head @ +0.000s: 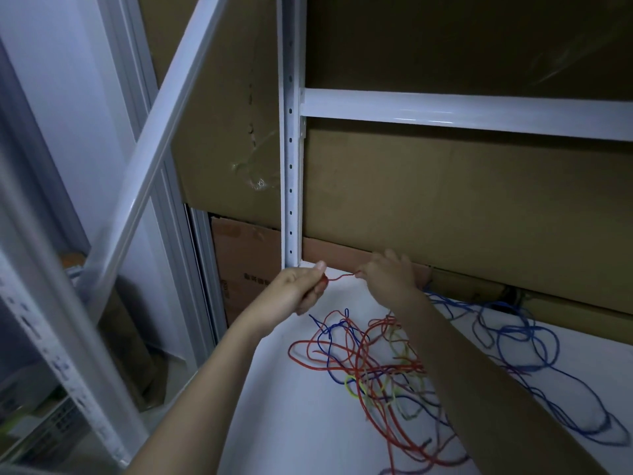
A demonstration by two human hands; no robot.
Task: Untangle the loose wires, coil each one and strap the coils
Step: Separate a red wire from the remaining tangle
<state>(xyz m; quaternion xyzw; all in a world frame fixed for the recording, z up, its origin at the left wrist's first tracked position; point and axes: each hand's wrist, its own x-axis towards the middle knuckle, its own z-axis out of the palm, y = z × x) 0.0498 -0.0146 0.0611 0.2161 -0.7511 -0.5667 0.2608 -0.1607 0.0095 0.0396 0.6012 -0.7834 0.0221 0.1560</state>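
Both hands, left hand (301, 286) and right hand (387, 279), pinch a red wire (339, 278) taut above the far surface (301, 406); pulling harder could tighten knots in the tangle (376, 365) lying nearer.

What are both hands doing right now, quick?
Left hand: closed, gripping one end of the red wire.
Right hand: closed, pinching the same red wire a little further along.
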